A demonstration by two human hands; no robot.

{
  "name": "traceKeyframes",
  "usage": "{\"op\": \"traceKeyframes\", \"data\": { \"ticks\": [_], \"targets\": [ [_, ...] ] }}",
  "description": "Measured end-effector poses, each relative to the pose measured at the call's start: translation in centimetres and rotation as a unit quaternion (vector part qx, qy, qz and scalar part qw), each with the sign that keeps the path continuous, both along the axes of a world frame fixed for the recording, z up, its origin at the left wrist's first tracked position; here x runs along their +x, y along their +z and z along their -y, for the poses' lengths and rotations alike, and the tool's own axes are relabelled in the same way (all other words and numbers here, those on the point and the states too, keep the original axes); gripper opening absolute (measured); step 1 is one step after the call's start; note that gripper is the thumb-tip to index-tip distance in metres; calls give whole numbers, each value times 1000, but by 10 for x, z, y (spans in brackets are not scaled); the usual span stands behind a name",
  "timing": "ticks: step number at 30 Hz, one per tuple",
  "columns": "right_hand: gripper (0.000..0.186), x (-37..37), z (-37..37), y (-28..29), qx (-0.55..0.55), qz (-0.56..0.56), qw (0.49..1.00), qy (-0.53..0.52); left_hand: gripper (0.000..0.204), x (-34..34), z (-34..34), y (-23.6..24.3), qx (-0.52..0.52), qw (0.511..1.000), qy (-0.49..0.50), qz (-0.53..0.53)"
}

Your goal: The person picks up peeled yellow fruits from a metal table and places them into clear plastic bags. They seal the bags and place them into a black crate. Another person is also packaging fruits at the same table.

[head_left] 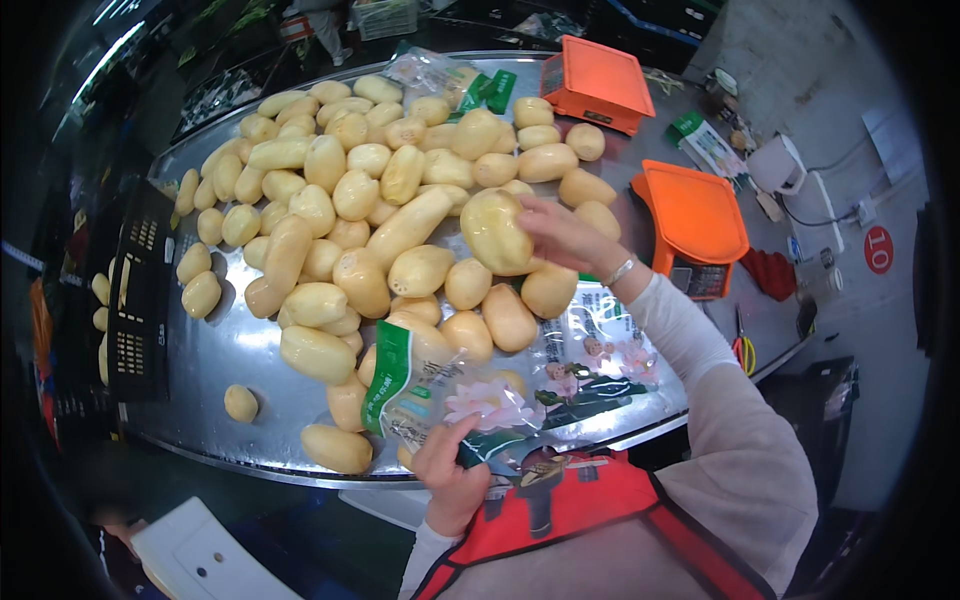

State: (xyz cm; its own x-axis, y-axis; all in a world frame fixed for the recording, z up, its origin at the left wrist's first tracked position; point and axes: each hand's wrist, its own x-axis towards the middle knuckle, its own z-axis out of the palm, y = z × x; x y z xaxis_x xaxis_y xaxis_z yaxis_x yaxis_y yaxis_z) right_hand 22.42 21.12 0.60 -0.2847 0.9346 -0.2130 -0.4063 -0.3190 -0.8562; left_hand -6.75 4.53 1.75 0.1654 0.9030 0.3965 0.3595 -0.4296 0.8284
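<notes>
Stainless-steel worktop [230,360] gleams under a wide heap of peeled pale-yellow potatoes [340,200] spreading toward eleven o'clock. At centre the right hand [565,235] is clamped on one large peeled potato [494,232], lifted just above the heap. At six o'clock the left hand [450,480] pinches the mouth of a clear printed plastic bag [450,395] that already holds potatoes. I judge the wet-looking potato could slip and knock neighbours rolling toward the edge; the bag's narrow mouth could fold shut. Two orange weighing scales [695,215] crowd two o'clock, and red-handled scissors [745,350] lie at three.
</notes>
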Motion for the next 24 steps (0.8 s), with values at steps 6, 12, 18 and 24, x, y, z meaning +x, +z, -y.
{"op": "traceKeyframes", "data": {
  "ticks": [6,12,18,24],
  "targets": [
    [64,6,74,5,-41,-363,930,39,31,1,34,54,120,990,49,-53],
    [63,24,129,7,93,-240,966,1,30,33,63,57,118,991,39,-41],
    [98,49,184,39,199,24,969,-143,28,64,81,44,61,996,-5,-62],
    [97,85,237,38,269,207,904,-259,33,97,83,34,92,992,-41,-72]
  ]
}}
